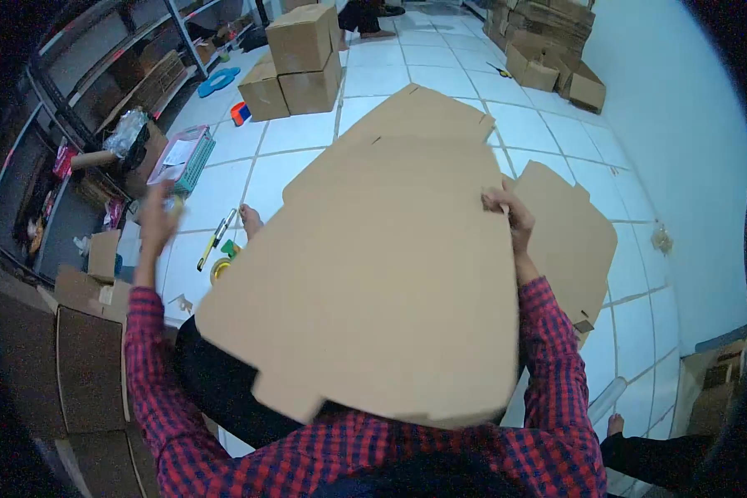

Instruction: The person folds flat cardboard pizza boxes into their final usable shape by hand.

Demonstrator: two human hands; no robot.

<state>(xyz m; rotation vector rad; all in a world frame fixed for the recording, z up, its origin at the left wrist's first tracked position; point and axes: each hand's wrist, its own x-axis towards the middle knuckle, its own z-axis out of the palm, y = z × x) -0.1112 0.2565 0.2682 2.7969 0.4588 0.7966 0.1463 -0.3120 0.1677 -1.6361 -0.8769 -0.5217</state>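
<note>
Tiled floor (295,170) below, right hand (510,207) holds plain cardboard (373,249).

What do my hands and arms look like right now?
Both arms wear long sleeves in a red and dark blue check, ending near the wrists. The left hand and right hand are bare, without gloves; the left looks blurred.

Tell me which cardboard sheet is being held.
The middle sheet, gripped at its edge by the right hand. The other sheet lies on the floor to its right, with no hand on it.
</note>
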